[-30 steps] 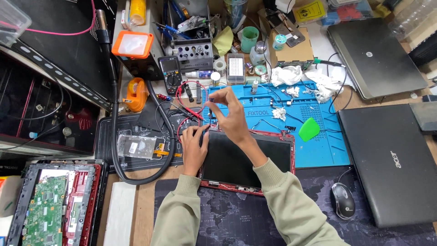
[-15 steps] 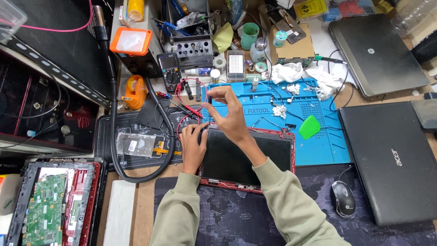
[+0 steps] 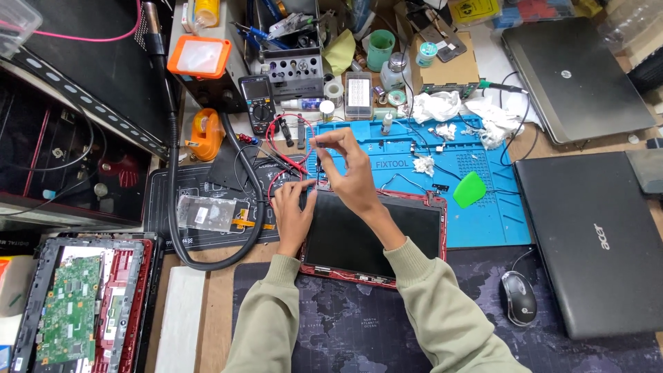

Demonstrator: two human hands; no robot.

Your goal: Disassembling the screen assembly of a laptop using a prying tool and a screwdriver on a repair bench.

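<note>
The left hand point(image 3: 290, 211) lies flat on the corner of the red-framed screen point(image 3: 373, 235). The right hand point(image 3: 349, 169) is lifted above it, fingertips pinched on something too tiny to see.

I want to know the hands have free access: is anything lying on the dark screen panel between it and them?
Nothing visible does. The left hand rests on the panel's upper left corner; the right hand is raised just above its top edge.

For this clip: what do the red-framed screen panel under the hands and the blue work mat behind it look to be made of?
Red-framed screen panel: a dark, smooth, faintly glossy face, probably glass or plastic film, in a thin red frame that looks like plastic. Blue work mat: matte and flat with moulded compartments, likely silicone rubber. The left hand rests on the panel's corner.
</note>
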